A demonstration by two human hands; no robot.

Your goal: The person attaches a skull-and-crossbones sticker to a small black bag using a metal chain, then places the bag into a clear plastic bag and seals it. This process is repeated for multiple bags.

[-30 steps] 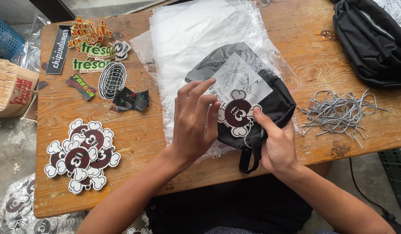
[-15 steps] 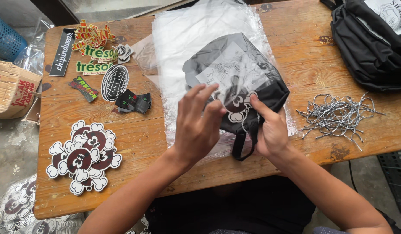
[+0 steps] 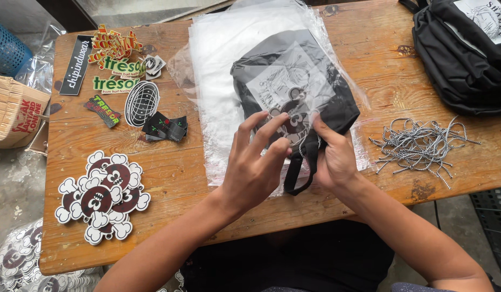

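Left hand: the left hand [image 3: 256, 167] is open, its fingers spread and bent, the fingertips resting on the clear plastic bag [image 3: 234, 65] over the lower edge of the black cloth bag [image 3: 294, 103].
Right hand: the right hand [image 3: 334, 157] is closed in a pinch on the lower edge of the black cloth bag, just beside the left hand, at its 3 o'clock.
Black cloth bag: it lies inside the clear plastic bag, near the middle of the wooden table [image 3: 175, 173], with a white print and a dark sticker [image 3: 291, 121] on top. Its black strap [image 3: 299, 173] hangs out at 6 o'clock, between the two hands.
Clear plastic bag: it is on top of a stack of similar bags, at 12 o'clock from the hands.
Cords: a heap of grey cords [image 3: 418, 146] lies at 3 o'clock from the right hand, apart from it.
Stickers: a pile of dark skull-shaped stickers [image 3: 101, 197] lies at 9 o'clock from the left hand; more mixed stickers [image 3: 118, 70] are at 10 o'clock.
Backpack: a black backpack [image 3: 467, 48] is at 2 o'clock, on the table corner.
Box: a cardboard box [image 3: 15, 111] stands beside the table, far at 9 o'clock.
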